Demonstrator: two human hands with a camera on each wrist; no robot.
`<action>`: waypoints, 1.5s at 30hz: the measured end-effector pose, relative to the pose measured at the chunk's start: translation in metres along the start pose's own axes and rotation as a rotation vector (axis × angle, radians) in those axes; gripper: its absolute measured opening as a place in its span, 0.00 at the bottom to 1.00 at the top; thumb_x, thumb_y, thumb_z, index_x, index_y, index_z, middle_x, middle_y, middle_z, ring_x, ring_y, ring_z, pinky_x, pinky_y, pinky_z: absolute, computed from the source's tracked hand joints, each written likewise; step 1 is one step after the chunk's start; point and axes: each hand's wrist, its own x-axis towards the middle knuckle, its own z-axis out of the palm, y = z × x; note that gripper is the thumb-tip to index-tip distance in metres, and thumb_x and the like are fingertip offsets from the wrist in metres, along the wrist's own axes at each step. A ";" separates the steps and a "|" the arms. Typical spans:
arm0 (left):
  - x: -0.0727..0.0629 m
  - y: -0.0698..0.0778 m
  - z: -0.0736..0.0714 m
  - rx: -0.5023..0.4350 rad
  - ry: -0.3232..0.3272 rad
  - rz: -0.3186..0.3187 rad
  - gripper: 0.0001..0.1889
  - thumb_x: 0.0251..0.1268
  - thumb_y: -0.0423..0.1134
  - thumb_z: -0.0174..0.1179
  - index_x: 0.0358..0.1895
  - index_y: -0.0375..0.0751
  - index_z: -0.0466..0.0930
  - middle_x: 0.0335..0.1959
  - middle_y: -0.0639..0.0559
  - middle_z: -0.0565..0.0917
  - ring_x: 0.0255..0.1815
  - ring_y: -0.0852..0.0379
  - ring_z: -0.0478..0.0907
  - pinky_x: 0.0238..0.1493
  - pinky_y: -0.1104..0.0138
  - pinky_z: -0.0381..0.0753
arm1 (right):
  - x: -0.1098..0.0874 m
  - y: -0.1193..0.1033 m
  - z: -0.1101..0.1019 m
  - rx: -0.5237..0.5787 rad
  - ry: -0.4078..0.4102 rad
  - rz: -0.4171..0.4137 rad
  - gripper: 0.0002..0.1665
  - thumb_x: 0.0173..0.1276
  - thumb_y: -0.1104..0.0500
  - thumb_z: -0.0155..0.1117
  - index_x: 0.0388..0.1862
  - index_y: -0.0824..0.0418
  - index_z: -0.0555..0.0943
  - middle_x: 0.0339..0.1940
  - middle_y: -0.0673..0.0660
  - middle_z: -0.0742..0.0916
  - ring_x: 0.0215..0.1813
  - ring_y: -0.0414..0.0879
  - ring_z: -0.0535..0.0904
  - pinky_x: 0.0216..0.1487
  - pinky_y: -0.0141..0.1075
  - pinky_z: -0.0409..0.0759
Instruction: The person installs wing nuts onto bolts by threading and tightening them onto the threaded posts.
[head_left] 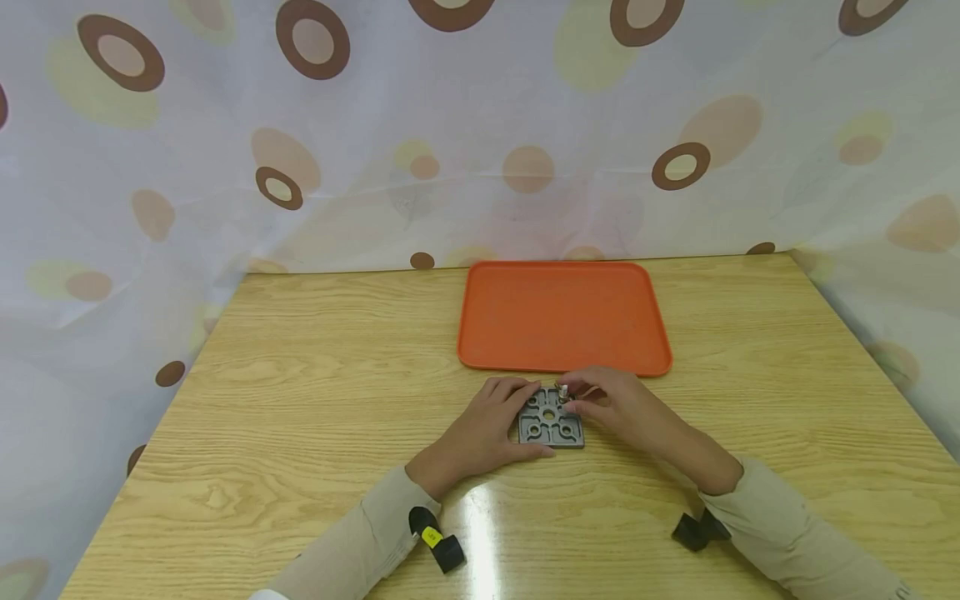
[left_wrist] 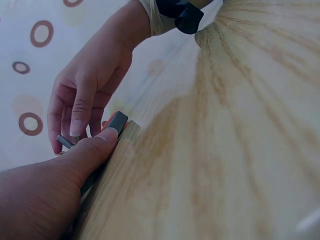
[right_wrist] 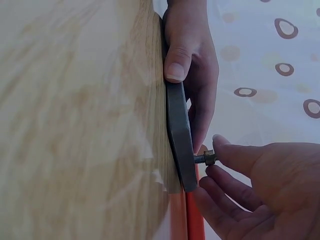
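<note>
A square grey metal plate (head_left: 551, 433) with a centre hole and round corner holes lies on the wooden table. My left hand (head_left: 483, 429) holds it from the left, thumb along the near edge and fingers at the far left corner. Over the plate's far right corner, my right hand (head_left: 626, 407) pinches a small bolt (right_wrist: 204, 158) by its head between thumb and fingers. The bolt's threaded end points at the plate (right_wrist: 179, 117), right at its surface in the right wrist view. In the left wrist view, the left thumb (left_wrist: 97, 150) presses the plate's edge.
An orange tray (head_left: 562, 317) lies just beyond the plate and both hands. Behind the table (head_left: 315, 400) hangs a patterned white cloth (head_left: 465, 125), which also runs along both sides. Black wrist straps hang from both sleeves, near the tabletop.
</note>
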 end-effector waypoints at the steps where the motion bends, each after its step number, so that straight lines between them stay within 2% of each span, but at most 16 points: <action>1: 0.000 0.000 0.000 0.001 0.000 0.000 0.49 0.49 0.74 0.52 0.72 0.49 0.55 0.65 0.57 0.62 0.62 0.58 0.56 0.62 0.63 0.61 | 0.000 0.000 0.000 -0.002 -0.002 0.001 0.19 0.62 0.58 0.65 0.52 0.60 0.79 0.41 0.52 0.83 0.44 0.44 0.79 0.44 0.35 0.78; 9: -0.001 -0.001 0.000 0.000 0.007 0.002 0.48 0.49 0.74 0.51 0.72 0.50 0.55 0.64 0.56 0.63 0.61 0.58 0.57 0.61 0.63 0.62 | 0.001 0.002 0.001 -0.019 0.027 -0.001 0.19 0.62 0.57 0.65 0.50 0.62 0.79 0.39 0.50 0.83 0.42 0.43 0.79 0.44 0.37 0.78; 15: -0.001 -0.003 0.001 -0.003 0.017 0.003 0.49 0.49 0.74 0.51 0.72 0.50 0.55 0.64 0.57 0.62 0.61 0.59 0.56 0.60 0.63 0.63 | 0.004 0.002 0.002 -0.021 0.023 0.021 0.22 0.61 0.55 0.66 0.53 0.62 0.78 0.41 0.51 0.83 0.44 0.44 0.79 0.45 0.37 0.77; 21: -0.001 -0.006 0.004 0.011 0.025 0.008 0.49 0.49 0.76 0.49 0.72 0.51 0.55 0.64 0.57 0.62 0.62 0.59 0.56 0.61 0.63 0.62 | 0.006 0.003 0.005 -0.026 0.002 -0.024 0.24 0.61 0.55 0.65 0.54 0.63 0.78 0.45 0.52 0.82 0.46 0.46 0.78 0.46 0.38 0.77; 26: -0.001 -0.007 0.004 0.010 0.032 0.012 0.49 0.49 0.76 0.49 0.72 0.51 0.55 0.64 0.57 0.62 0.62 0.59 0.56 0.61 0.63 0.61 | 0.006 0.001 0.005 -0.030 0.008 0.012 0.24 0.61 0.50 0.65 0.52 0.63 0.78 0.46 0.52 0.81 0.47 0.47 0.78 0.47 0.39 0.77; 30: -0.001 -0.006 0.005 0.013 0.030 0.011 0.49 0.49 0.76 0.49 0.72 0.51 0.55 0.64 0.57 0.62 0.61 0.59 0.57 0.61 0.63 0.62 | 0.004 -0.001 0.004 -0.051 0.038 0.052 0.18 0.62 0.52 0.65 0.47 0.61 0.79 0.43 0.52 0.82 0.45 0.47 0.78 0.45 0.39 0.77; 36: 0.000 -0.004 0.004 0.013 0.014 0.002 0.49 0.49 0.75 0.50 0.72 0.50 0.55 0.64 0.57 0.62 0.61 0.58 0.57 0.60 0.63 0.62 | 0.004 -0.002 0.000 -0.116 0.090 0.057 0.08 0.62 0.58 0.66 0.40 0.57 0.82 0.35 0.47 0.83 0.40 0.41 0.79 0.43 0.36 0.78; 45: 0.001 -0.003 0.003 0.021 0.009 0.003 0.50 0.49 0.75 0.50 0.72 0.50 0.54 0.64 0.57 0.62 0.61 0.59 0.56 0.61 0.64 0.61 | 0.002 -0.002 -0.006 -0.136 0.058 0.073 0.02 0.63 0.58 0.64 0.34 0.53 0.83 0.32 0.43 0.83 0.38 0.39 0.79 0.40 0.36 0.78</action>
